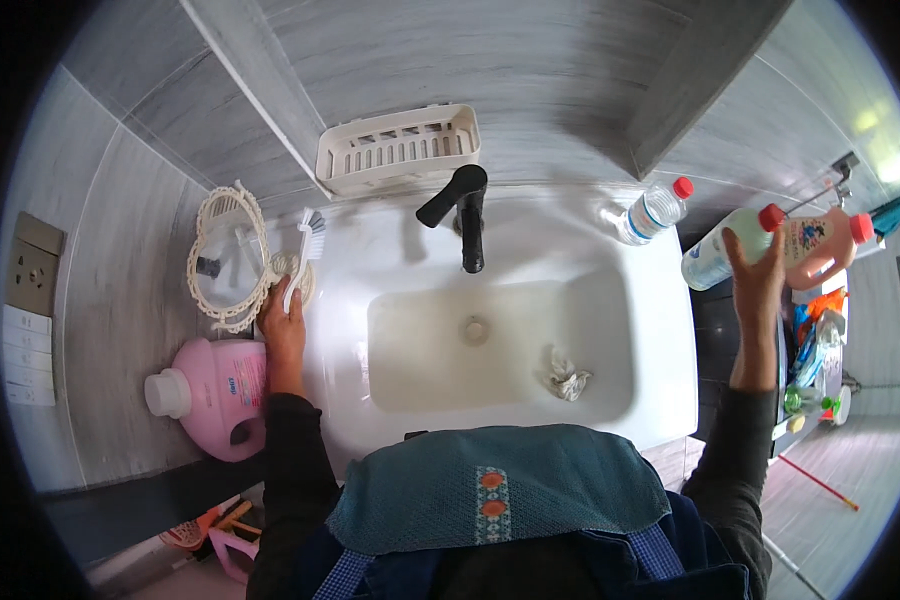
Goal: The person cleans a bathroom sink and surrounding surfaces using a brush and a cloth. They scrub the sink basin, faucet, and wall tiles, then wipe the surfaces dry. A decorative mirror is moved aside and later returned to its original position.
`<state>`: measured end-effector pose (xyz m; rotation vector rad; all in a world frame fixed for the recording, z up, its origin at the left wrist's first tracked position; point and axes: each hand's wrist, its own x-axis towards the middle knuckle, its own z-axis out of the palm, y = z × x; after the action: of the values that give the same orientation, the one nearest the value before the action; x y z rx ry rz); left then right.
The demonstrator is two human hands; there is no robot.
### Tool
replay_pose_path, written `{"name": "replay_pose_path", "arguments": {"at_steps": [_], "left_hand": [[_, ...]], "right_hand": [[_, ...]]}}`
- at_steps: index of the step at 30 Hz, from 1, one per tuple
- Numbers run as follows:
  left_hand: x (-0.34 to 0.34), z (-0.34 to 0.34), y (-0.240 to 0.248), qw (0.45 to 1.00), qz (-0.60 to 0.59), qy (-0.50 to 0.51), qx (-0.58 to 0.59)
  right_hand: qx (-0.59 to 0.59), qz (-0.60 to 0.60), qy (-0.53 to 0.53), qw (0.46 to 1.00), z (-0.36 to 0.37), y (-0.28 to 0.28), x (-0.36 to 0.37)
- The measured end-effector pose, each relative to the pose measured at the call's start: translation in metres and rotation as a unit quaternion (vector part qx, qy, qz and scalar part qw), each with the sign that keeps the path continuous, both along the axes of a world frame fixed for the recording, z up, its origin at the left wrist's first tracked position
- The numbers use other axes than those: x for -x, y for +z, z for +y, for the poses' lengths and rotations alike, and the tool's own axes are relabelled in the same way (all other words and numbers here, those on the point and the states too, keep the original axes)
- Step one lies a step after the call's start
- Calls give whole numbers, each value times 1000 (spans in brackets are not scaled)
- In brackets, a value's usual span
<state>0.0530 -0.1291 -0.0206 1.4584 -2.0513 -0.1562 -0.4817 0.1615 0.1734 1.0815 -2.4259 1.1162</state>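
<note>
On the left side of the basin counter, my left hand (284, 325) is closed around the handle of a white scrub brush (302, 262), its dark bristles pointing up and away. Right beside it stands an ornate cream-framed mirror (228, 258), whose round base is partly hidden by the hand. Past the counter's right edge, my right hand (758, 275) grips a bottle of pale green-blue liquid (710, 258) with a red cap. The bottle is tilted, its cap close to my fingers. A pink jug with a red cap (818, 250) stands just right of that hand.
The white sink (450, 390) holds a crumpled wet cloth (567, 378); a black faucet (467, 220) rises behind it. A cream slotted basket (400, 150) sits at the back wall. A clear bottle (653, 213) stands back right, a large pink detergent jug (220, 395) at left.
</note>
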Motion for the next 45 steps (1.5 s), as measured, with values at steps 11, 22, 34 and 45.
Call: {"name": "replay_pose_path", "arguments": {"at_steps": [11,22,34,45], "left_hand": [[20,44,57,991,-126,51,11],[17,54,55,994,-98,49,-17],[29,56,78,987,28,100,-124],[146,-31,156,873,423,-166,-178]], "right_hand": [[91,-220,313,919,-240,-36,-23],[-5,-170,297,940,-317,-74,-45],[19,209,108,972,-124,-31,-16],[-191,102,139,966,-119,-47,43]]}}
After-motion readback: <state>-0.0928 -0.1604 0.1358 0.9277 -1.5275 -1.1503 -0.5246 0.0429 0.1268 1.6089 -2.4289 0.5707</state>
